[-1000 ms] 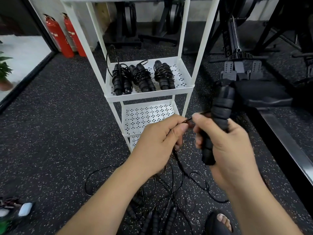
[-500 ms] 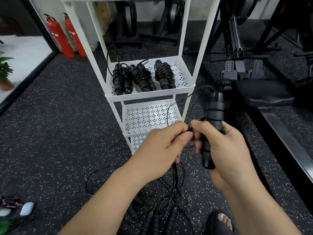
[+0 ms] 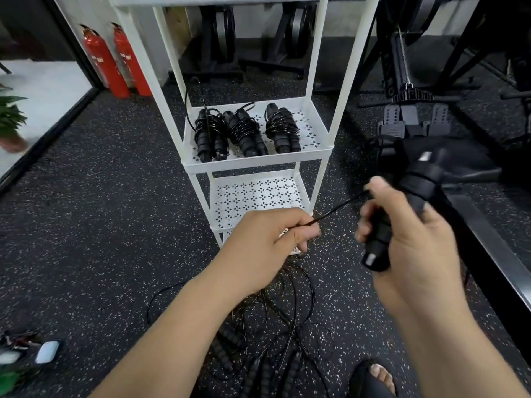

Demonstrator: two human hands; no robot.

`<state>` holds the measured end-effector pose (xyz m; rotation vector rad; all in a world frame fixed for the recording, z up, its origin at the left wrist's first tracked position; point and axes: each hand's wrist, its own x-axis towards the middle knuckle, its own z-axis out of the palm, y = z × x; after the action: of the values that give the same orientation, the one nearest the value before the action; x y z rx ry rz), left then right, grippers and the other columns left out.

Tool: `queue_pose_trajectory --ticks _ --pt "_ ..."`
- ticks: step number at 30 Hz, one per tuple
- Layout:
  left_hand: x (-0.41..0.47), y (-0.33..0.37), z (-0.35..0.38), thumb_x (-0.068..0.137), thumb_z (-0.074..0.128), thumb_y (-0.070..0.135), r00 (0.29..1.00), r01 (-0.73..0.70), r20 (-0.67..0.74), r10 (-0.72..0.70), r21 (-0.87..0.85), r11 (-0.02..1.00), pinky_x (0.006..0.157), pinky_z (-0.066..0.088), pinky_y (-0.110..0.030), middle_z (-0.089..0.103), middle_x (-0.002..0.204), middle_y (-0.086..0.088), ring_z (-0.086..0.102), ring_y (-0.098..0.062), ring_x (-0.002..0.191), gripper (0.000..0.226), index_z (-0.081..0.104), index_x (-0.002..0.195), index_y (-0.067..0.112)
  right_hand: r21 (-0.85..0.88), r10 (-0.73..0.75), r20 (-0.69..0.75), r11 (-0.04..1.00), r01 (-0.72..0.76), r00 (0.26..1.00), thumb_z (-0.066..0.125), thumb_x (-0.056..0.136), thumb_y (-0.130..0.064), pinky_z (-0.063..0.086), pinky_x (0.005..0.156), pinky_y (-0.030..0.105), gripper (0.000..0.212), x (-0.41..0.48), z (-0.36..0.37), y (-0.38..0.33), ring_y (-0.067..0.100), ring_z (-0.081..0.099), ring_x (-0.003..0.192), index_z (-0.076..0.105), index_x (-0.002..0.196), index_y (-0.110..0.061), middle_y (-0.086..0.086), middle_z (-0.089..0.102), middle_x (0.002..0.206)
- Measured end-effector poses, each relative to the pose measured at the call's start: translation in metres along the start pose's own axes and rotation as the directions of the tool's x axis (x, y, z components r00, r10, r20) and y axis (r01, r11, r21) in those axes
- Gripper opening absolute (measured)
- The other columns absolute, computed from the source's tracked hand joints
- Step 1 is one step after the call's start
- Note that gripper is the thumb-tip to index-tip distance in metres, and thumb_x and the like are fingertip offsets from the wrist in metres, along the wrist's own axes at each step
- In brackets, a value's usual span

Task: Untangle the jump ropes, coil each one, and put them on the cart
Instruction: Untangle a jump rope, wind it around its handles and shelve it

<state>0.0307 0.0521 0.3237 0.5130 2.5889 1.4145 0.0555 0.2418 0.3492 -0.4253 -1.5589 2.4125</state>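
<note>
Pinching the cord in my left hand keeps it taut for winding, while my right hand curls round the handles at 3 o'clock. Half a second ago they touched; now they're apart, cord stretched between. Three coiled ropes sit on the cart at 12, the tangle at 6

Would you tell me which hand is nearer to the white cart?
Left. The left hand sits in front of the white cart, at its lower shelf; the right hand is off to its right.
</note>
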Motion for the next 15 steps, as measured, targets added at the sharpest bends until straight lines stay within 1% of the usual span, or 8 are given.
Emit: queue_pose_trajectory --ticks 2,3,5,7,10,11,13,15 --pt "0.000 0.000 0.001 0.106 0.064 0.039 0.999 -0.041 -0.018 0.041 0.004 0.999 0.074 0.052 -0.037 0.075 0.087 0.017 0.067 -0.017 0.075 0.017 0.075 0.095 0.032 -0.062 0.075 0.089 0.996 -0.070 0.993 0.082 0.088 -0.020 0.042 0.051 0.025 0.018 -0.004 0.005 0.006 0.015 0.050 0.055 0.066 0.094 -0.013 0.004 0.063 0.072" --pt "0.000 -0.001 0.002 0.106 0.064 0.037 0.998 -0.058 -0.018 0.058 0.010 0.998 0.075 0.052 -0.038 0.075 0.087 0.016 0.068 -0.017 0.077 0.015 0.075 0.096 0.032 -0.106 0.082 0.121 0.992 -0.069 0.989 0.082 0.087 -0.018 0.042 0.050 0.025 0.017 -0.006 0.008 0.009 0.015 0.050 0.054 0.067 0.092 -0.012 0.005 0.063 0.071" --pt "0.000 -0.003 0.004 0.106 0.065 0.034 0.998 -0.064 -0.002 0.064 0.018 0.998 0.075 0.054 -0.037 0.075 0.087 0.013 0.068 -0.015 0.079 0.012 0.075 0.099 0.032 -0.195 0.047 0.139 0.981 -0.019 0.989 0.082 0.089 -0.014 0.044 0.051 0.026 0.012 -0.008 0.009 0.013 0.016 0.053 0.056 0.071 0.088 -0.012 0.007 0.065 0.070" --pt "0.000 -0.004 0.003 0.106 0.065 0.033 0.998 -0.058 0.017 0.057 0.039 0.998 0.072 0.054 -0.036 0.075 0.088 0.013 0.066 -0.012 0.074 0.010 0.074 0.100 0.033 -0.247 -0.012 0.126 0.968 0.043 0.992 0.080 0.092 -0.012 0.046 0.054 0.029 0.011 -0.008 0.008 0.014 0.019 0.058 0.059 0.072 0.085 -0.014 0.009 0.068 0.070" --pt "0.000 -0.009 0.000 0.106 0.064 0.027 0.998 -0.032 0.049 0.025 0.133 0.991 0.057 0.041 -0.028 0.073 0.082 0.019 0.053 -0.003 0.056 0.014 0.074 0.102 0.036 -0.185 -0.062 0.089 0.980 0.078 0.994 0.078 0.094 -0.010 0.047 0.053 0.030 0.009 -0.008 0.006 0.010 0.020 0.061 0.061 0.071 0.089 -0.012 0.009 0.070 0.071" --pt "0.001 -0.011 -0.002 0.106 0.063 0.028 0.998 -0.013 0.066 0.001 0.171 0.985 0.056 0.040 -0.029 0.073 0.081 0.020 0.052 -0.003 0.053 0.016 0.075 0.104 0.039 -0.145 -0.075 0.076 0.986 0.086 0.994 0.077 0.094 -0.010 0.048 0.053 0.029 0.008 -0.007 0.006 0.007 0.020 0.061 0.060 0.070 0.093 -0.011 0.008 0.069 0.072" --pt "0.003 -0.015 -0.004 0.108 0.061 0.030 0.995 0.025 0.089 -0.045 0.216 0.976 0.056 0.046 -0.027 0.076 0.088 0.022 0.055 -0.003 0.054 0.022 0.074 0.114 0.046 -0.082 -0.111 0.037 0.990 0.114 0.993 0.077 0.095 -0.009 0.048 0.053 0.027 0.009 -0.006 0.006 0.001 0.018 0.061 0.060 0.068 0.097 -0.009 0.006 0.069 0.073" --pt "0.003 -0.019 -0.007 0.111 0.055 0.028 0.987 0.109 0.099 -0.129 0.188 0.976 0.049 0.043 -0.022 0.075 0.092 0.020 0.051 -0.002 0.048 0.025 0.074 0.116 0.045 -0.022 -0.143 -0.011 0.989 0.143 0.990 0.075 0.097 -0.007 0.048 0.054 0.026 0.009 -0.004 0.004 -0.007 0.014 0.061 0.060 0.067 0.096 -0.011 0.001 0.069 0.072"
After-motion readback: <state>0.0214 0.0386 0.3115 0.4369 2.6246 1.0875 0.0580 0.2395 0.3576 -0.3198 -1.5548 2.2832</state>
